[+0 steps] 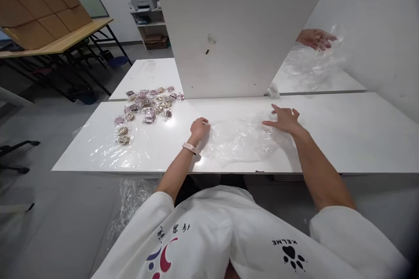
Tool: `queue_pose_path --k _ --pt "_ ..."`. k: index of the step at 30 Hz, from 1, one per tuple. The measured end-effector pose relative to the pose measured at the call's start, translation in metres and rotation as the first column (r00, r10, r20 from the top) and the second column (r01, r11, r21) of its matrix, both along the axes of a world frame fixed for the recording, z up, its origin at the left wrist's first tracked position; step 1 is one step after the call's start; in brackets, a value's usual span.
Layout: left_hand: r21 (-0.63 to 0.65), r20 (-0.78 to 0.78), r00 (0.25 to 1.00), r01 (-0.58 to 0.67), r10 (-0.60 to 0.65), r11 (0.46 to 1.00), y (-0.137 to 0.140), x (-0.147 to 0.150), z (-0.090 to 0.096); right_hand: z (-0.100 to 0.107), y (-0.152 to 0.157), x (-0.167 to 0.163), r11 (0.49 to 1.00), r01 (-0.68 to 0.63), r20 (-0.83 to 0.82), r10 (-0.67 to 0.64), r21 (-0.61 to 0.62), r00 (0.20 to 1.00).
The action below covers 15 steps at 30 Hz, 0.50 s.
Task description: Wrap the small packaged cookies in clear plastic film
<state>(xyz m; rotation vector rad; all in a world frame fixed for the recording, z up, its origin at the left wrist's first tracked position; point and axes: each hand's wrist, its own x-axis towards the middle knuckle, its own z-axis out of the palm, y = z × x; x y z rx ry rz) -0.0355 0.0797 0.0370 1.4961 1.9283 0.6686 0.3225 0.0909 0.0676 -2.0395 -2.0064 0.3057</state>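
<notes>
A clear, crinkled plastic bag (pixel 242 139) lies flat on the white table (pixel 353 135) in front of me. My left hand (pixel 199 128), with a pale wristband, is closed at the bag's left edge, thumb and fingers pinching the film. Over the bag's right end my right hand (pixel 285 120) is open, its thumb and fingers spread apart. Whether its fingertips touch the film I cannot tell. To the left lies a loose pile of small individually wrapped sweets or cakes (pixel 149 105), purple, brown and yellowish. Clear film (pixel 121 157) covers the table's left front corner.
A tall white partition (pixel 235 30) stands at the table's back edge. Behind it, on the right, another person's hand (pixel 316 39) is over crumpled clear plastic (pixel 307 67). More plastic (pixel 131 205) hangs below the table's front left. Cardboard boxes (pixel 49 17) stand on a far wooden table.
</notes>
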Motion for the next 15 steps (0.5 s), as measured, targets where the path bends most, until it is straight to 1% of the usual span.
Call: queue_pose_path --k 1,2,3,4,5,6,7,9,10,11,12,13,15 --pt "0.006 0.013 1.0 0.005 -0.005 1.0 0.006 -0.006 0.006 0.002 0.009 0.001 0.998 -0.007 -0.032 0.006 -0.059 0.999" --pt "0.038 0.036 0.999 0.0 -0.002 0.999 0.011 -0.014 0.013 0.006 0.014 0.001 0.998 -0.008 -0.095 0.002 -0.062 0.995" --pt "0.098 0.07 0.998 -0.008 0.001 0.995 0.014 -0.023 0.023 0.012 0.016 0.0 1.0 0.002 -0.174 -0.004 -0.01 0.985" --pt "0.185 0.116 0.993 -0.02 -0.002 0.983 0.015 -0.033 0.035 0.021 0.015 -0.001 0.996 0.031 -0.253 -0.01 0.08 0.967" --pt "0.289 0.167 0.986 -0.031 -0.019 0.957 0.014 -0.043 0.05 0.031 0.012 -0.002 0.98 0.066 -0.324 -0.002 0.186 0.946" --pt "0.4 0.213 0.976 -0.039 -0.051 0.916 0.01 -0.052 0.066 0.043 0.007 -0.003 0.951 0.1 -0.383 0.021 0.292 0.923" --pt "0.503 0.24 0.966 -0.043 -0.092 0.863 0.003 -0.061 0.083 0.056 -0.001 -0.005 0.914 0.125 -0.429 0.058 0.386 0.901" --pt "0.644 0.216 0.961 -0.007 -0.172 0.765 -0.021 -0.077 0.117 0.08 -0.022 -0.011 0.843 0.14 -0.498 0.164 0.519 0.852" --pt "0.68 0.19 0.963 0.013 -0.193 0.733 -0.037 -0.084 0.131 0.091 -0.035 -0.014 0.816 0.132 -0.528 0.233 0.563 0.817" --pt "0.691 0.156 0.966 0.041 -0.204 0.722 -0.055 -0.09 0.142 0.098 -0.049 -0.018 0.799 0.115 -0.551 0.295 0.591 0.781" --pt "0.68 0.117 0.971 0.072 -0.206 0.729 -0.074 -0.097 0.15 0.102 -0.065 -0.02 0.796 0.089 -0.562 0.339 0.599 0.755" --pt "0.654 0.081 0.972 0.114 -0.219 0.748 -0.092 -0.102 0.154 0.103 -0.08 -0.022 0.806 0.044 -0.559 0.369 0.59 0.743" --pt "0.581 0.024 0.955 0.227 -0.295 0.781 -0.126 -0.113 0.152 0.092 -0.109 -0.023 0.847 -0.077 -0.528 0.397 0.526 0.751"
